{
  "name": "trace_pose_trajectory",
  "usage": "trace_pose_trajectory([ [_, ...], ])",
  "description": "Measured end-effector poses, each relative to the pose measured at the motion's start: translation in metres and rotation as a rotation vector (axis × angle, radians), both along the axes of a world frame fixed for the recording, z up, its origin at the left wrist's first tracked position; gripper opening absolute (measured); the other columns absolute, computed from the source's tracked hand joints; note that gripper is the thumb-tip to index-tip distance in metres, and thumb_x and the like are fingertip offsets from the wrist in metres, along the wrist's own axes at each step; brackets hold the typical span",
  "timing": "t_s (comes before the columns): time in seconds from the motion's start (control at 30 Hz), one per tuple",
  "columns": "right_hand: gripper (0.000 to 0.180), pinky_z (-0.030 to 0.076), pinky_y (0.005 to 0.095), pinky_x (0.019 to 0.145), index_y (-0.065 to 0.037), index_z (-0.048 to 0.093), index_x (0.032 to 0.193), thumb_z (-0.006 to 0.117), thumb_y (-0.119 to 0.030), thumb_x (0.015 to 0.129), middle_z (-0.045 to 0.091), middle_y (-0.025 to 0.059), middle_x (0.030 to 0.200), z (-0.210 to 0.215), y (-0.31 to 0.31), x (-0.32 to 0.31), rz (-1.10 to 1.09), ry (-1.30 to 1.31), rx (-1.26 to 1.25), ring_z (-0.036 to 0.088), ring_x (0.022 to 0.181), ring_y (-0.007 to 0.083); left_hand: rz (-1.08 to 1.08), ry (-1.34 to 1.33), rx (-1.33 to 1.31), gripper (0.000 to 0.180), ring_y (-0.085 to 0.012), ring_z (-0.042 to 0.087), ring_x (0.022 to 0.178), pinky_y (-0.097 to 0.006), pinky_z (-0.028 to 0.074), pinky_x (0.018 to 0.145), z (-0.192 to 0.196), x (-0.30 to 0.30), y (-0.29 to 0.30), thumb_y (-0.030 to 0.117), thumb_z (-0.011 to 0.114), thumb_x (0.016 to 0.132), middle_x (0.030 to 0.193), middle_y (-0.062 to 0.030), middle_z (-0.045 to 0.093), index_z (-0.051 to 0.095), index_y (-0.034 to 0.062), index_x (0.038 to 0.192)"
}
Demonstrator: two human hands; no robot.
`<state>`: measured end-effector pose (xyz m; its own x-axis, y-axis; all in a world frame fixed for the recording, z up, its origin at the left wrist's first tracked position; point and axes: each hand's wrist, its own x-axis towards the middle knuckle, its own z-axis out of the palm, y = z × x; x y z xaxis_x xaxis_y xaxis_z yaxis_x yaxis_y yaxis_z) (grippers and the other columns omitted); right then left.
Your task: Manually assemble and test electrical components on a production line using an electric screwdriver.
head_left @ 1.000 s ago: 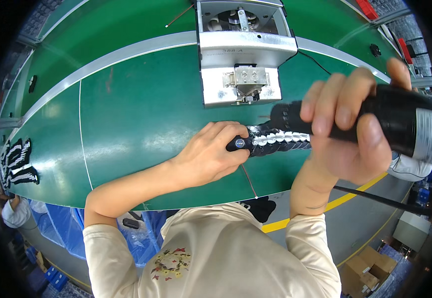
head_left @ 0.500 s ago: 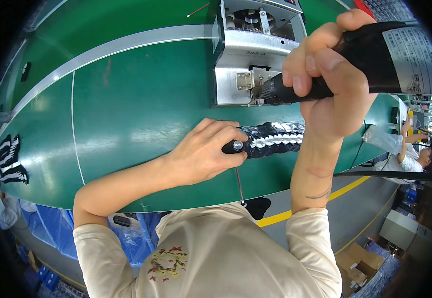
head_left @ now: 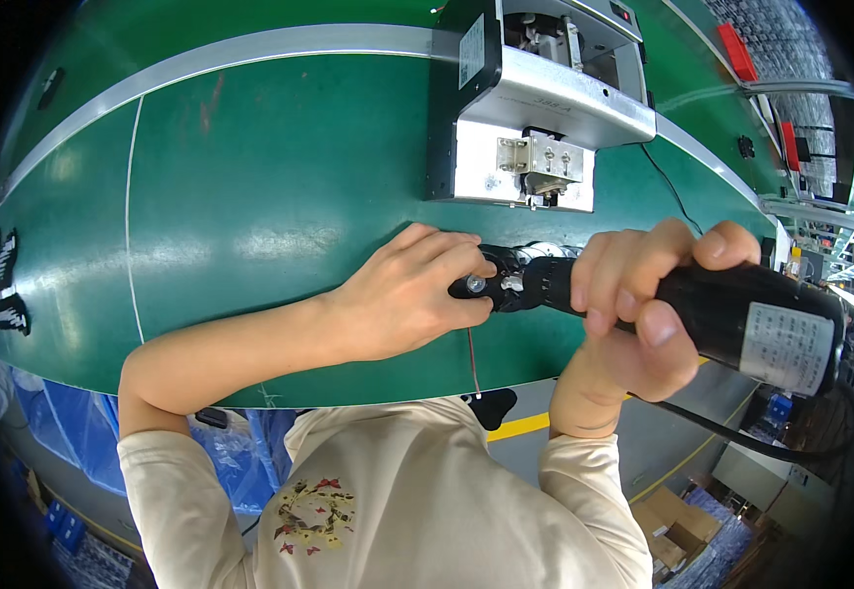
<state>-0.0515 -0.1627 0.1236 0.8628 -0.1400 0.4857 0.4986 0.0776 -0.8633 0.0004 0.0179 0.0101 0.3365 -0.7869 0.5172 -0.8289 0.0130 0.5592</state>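
My right hand is wrapped round a black electric screwdriver with a white label. The screwdriver lies across the view, with its ribbed nose over a long black-and-silver jointed part on the bench. My left hand grips the near-left end of this part, fingers and thumb either side of a round silver spot. The screwdriver's nose and my right hand cover most of the part, and the bit's tip is hidden. A thin red wire hangs down below the part toward the bench edge.
Behind my hands stands a silver-and-black metal screw feeder. Black-and-white striped parts lie at the bench's far left. The screwdriver's black cable loops on the right. Open cardboard boxes stand on the floor there.
My right hand has brought the screwdriver from the feeder's front down toward me, its nose now over the jointed part. My left hand keeps hold of the part. The view has shifted slightly.
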Motion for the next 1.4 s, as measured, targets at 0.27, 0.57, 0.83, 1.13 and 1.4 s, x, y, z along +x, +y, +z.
trace_pose_trajectory([
  [0.27,0.043,0.045,0.0333,0.048,-0.008,0.042,0.113,0.070,-0.008,0.081,0.049,0.0052,0.068,-0.008,0.008,0.000,-0.044,0.036,-0.050,0.049,0.047,0.0158,0.029,-0.002,-0.021,0.019,-0.0285,0.060,0.111,-0.040,0.046,0.094,0.001,-0.003,-0.001,0.015,0.069,0.070,0.111,-0.0080,0.062,0.073,0.0133,0.089],
  [0.57,0.041,0.045,0.0318,0.049,-0.008,0.040,0.106,0.073,-0.011,0.082,0.048,0.0044,0.067,-0.013,0.012,-0.003,-0.013,0.065,-0.086,0.047,0.047,0.0141,0.037,0.012,-0.003,0.017,-0.0267,0.061,0.107,-0.040,0.046,0.092,0.001,-0.004,-0.001,0.015,0.070,0.071,0.110,-0.0073,0.061,0.073,0.0143,0.087],
  [0.83,0.049,0.043,0.0338,0.055,-0.010,0.045,0.132,0.059,-0.010,0.084,0.045,0.0030,0.071,0.020,-0.022,0.020,0.174,-0.144,-0.009,0.046,0.052,0.0136,-0.019,0.035,0.042,0.020,-0.0308,0.061,0.114,-0.044,0.048,0.092,0.002,0.004,0.000,0.012,0.077,0.074,0.114,-0.0087,0.061,0.074,0.0139,0.094],
  [1.13,0.045,0.041,0.0367,0.055,-0.009,0.050,0.126,0.049,-0.009,0.081,0.044,0.0056,0.072,0.024,-0.013,0.058,-0.097,-0.051,-0.050,0.042,0.051,0.0155,-0.032,0.034,0.048,0.021,-0.0301,0.061,0.115,-0.043,0.048,0.092,0.004,0.005,0.001,0.012,0.078,0.075,0.114,-0.0077,0.061,0.073,0.0147,0.095],
  [1.4,0.049,0.042,0.0337,0.053,-0.008,0.047,0.129,0.054,-0.008,0.081,0.046,0.0051,0.073,0.015,-0.024,0.021,0.208,-0.139,-0.072,0.045,0.050,0.0140,-0.022,0.013,0.032,0.019,-0.0304,0.061,0.115,-0.043,0.047,0.094,0.002,0.004,0.001,0.014,0.076,0.075,0.115,-0.0078,0.060,0.073,0.0146,0.094],
])
